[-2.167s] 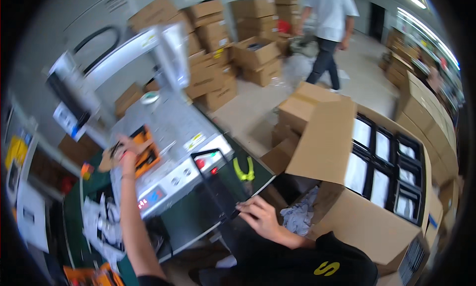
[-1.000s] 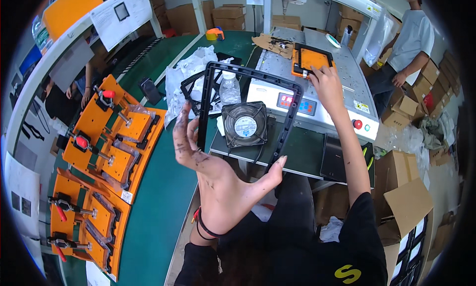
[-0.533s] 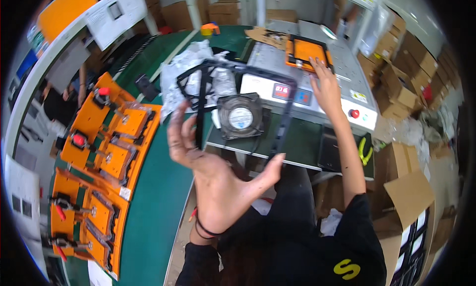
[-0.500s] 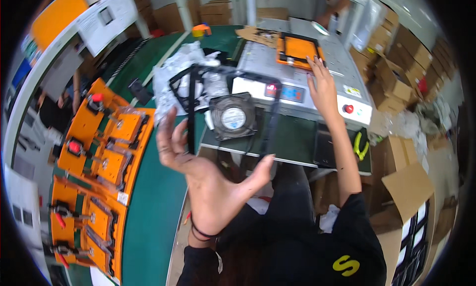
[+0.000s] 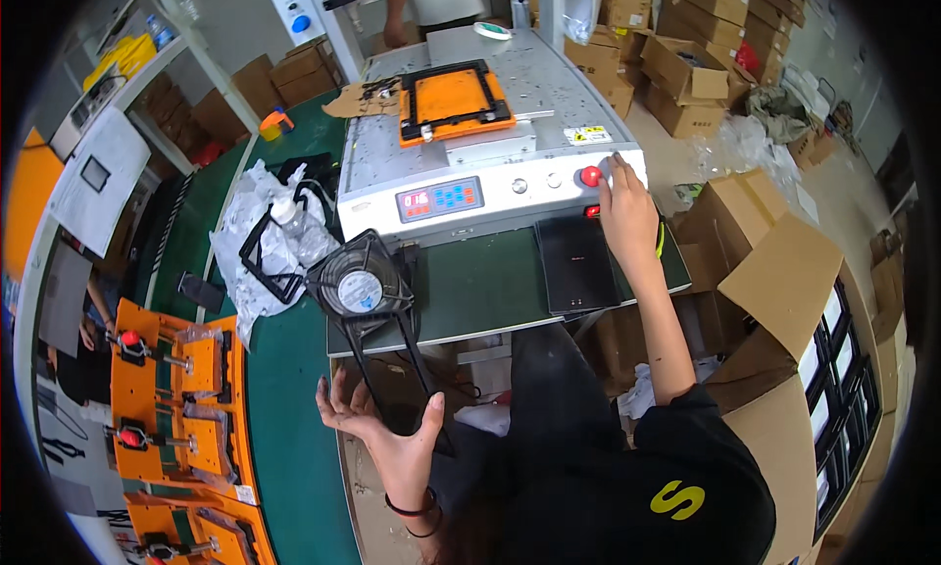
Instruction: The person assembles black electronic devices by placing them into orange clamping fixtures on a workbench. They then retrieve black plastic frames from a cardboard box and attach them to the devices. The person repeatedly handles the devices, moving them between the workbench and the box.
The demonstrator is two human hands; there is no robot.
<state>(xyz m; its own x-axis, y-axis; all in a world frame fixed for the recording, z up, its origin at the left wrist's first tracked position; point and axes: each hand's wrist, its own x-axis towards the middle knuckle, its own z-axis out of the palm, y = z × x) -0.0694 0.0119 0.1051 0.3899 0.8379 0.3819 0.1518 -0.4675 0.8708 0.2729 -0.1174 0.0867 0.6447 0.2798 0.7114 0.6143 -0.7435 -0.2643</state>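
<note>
My left hand grips a thin black rectangular frame between thumb and fingers, low in front of the bench edge. Just beyond the frame stands a black cooling fan with a round pale label. My right hand has its fingers stretched out at the right end of a grey machine's front panel, beside a red push button. Whether the fingertips press the button cannot be told. On top of the machine, an orange fixture bears another black frame.
A flat black panel lies below the machine's front. Crumpled white wrapping with a black frame rests at left. Orange clamp jigs line the green table. An open carton stands at right; other people are beyond.
My left hand has lowered the black frame toward me. My right hand has moved from the orange fixture down to the red button. The view has swung right.
</note>
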